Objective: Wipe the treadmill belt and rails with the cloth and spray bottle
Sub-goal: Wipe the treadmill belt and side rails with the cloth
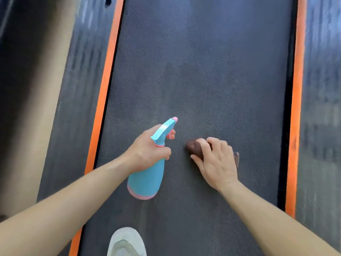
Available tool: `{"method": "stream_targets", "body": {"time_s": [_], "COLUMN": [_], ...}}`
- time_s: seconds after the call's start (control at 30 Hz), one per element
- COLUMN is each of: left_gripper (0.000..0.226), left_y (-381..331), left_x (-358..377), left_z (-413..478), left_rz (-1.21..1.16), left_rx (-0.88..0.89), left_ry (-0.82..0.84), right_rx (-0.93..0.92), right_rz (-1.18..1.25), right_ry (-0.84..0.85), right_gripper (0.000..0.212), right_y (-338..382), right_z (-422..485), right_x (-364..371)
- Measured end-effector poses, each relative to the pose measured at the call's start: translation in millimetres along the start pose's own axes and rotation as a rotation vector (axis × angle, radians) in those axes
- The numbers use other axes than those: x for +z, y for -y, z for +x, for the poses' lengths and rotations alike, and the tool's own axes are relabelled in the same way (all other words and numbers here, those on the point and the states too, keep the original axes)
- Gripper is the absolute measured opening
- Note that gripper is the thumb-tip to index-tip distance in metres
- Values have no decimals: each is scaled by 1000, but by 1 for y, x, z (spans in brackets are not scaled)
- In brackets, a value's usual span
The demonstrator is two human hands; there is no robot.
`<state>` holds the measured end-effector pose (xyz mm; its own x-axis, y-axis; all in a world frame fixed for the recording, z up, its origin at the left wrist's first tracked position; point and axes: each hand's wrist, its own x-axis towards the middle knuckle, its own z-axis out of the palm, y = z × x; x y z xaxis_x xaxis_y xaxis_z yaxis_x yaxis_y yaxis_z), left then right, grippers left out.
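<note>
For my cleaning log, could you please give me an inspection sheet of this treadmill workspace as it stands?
Surface: treadmill belt, dark, textured, with paler patches; orange strips along both edges.
Job's things: blue-and-pink spray bottle held over the belt; brown cloth bunched on the belt to its right; side rails dark, streaked.
Clutter: pale shoe at the belt's near end.
Hands: left hand grips the bottle's neck; right hand holds the cloth against the belt.
Cables: nothing seen.
Surroundings: tan surface beyond the left rail.
</note>
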<state>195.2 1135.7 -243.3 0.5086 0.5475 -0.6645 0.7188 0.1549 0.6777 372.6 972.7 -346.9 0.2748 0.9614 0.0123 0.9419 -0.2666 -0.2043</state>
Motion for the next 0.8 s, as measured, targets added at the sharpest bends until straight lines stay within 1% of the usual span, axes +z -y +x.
{"method": "stream_targets", "body": {"time_s": [0.07, 0.13, 0.2, 0.3, 0.4, 0.47, 0.6, 0.67, 0.7, 0.77, 0.8], "left_gripper": [74, 71, 66, 57, 62, 63, 60, 63, 60, 50, 51], "left_y": [6, 12, 15, 12, 12, 16, 33, 38, 40, 42, 41], "left_x": [3, 6, 7, 5, 1, -1, -3, -4, -4, -4, -5], "left_z": [3, 5, 3, -3, -6, -12, -25, -29, -31, -34, -34], "left_rz": [-27, -44, -53, -55, -60, -73, -72, -64, -60, -55, -59], "left_rx": [0, -1, 2, 2, -2, -2, -23, -31, -30, -21, -23], "left_ry": [-34, -56, -49, -42, -52, -48, -56, -57, -55, -55, -54], "right_rx": [-33, -4, 50, 126, 90, 52, 24, 78, 111, 148, 138], "right_rz": [-22, -48, -38, -15, 2, 3, -15, -15, -9, -4, -5], "right_ry": [-27, -50, -74, -88, -53, -58, -93, -86, -79, -66, -56], "right_gripper": [54, 54, 54, 54, 52, 51, 53, 56, 56, 54, 53], "right_y": [-10, -14, -14, -2, 12, 13, 14, 20, 25, 33, 36], "right_z": [38, 81, 102, 73, 15, 4, 75, 121, 135, 135, 121], "right_x": [0, -3, -3, 1, 3, 4, 4, 3, 2, 2, 2]}}
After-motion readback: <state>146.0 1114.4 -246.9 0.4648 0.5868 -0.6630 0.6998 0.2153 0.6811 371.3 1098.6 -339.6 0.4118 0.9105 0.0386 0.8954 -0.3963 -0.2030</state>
